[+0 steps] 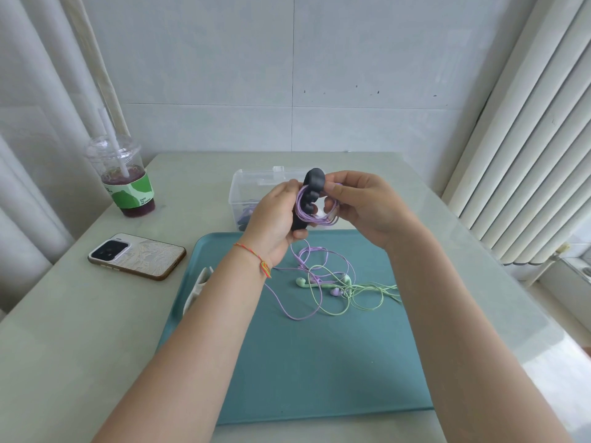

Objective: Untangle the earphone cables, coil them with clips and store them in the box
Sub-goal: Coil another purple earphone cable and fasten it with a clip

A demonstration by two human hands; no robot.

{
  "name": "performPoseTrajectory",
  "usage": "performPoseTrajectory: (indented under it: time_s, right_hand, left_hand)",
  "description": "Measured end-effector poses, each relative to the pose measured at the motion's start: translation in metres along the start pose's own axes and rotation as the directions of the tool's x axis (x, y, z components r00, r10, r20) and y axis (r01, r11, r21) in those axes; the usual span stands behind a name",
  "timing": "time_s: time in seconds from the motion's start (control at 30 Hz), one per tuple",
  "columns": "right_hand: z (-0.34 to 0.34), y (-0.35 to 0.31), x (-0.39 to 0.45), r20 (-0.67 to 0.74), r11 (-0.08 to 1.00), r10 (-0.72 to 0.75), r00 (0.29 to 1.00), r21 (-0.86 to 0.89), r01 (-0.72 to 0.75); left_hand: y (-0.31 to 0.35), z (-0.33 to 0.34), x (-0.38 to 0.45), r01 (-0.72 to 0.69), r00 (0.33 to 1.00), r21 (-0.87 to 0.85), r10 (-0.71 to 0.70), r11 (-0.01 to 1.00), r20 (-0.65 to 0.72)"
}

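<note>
Above the teal tray [319, 362], my left hand [271, 225] grips a black ridged cable clip [311, 190] with purple earphone cable [315, 215] coiled through it. My right hand [361, 206] pinches the other side of that purple coil. The cable's loose end hangs down to the tray, where it lies tangled with green earphones [339, 292]. A clear plastic box [249, 193] stands behind my hands, with something purple and dark inside it.
A phone [137, 255] lies face down left of the tray. A lidded drink cup [123, 177] with a straw stands at the back left. A white object [198, 289] pokes out by the tray's left edge. Radiator fins rise on the right.
</note>
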State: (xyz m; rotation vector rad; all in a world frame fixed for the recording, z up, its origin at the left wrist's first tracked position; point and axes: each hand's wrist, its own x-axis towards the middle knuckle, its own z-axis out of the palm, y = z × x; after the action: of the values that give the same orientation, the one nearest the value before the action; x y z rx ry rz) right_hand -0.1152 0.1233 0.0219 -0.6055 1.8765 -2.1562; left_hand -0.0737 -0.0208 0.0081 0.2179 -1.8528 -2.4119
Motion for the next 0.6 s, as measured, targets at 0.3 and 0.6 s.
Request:
performPoseTrajectory:
  time_s: [0.3, 0.6]
  right_hand:
    - [0.011, 0.003, 0.001, -0.013, 1.0, 0.012, 1.0, 0.028, -0.011]
    - [-0.005, 0.0, -0.002, -0.067, 0.939, 0.026, 0.997, -0.339, -0.047]
  left_hand:
    - [0.0, 0.002, 0.0, 0.002, 0.999, -0.147, -0.008, 0.989, -0.036]
    - [-0.002, -0.008, -0.002, -0.017, 0.999, 0.302, 0.001, 0.953, 0.054]
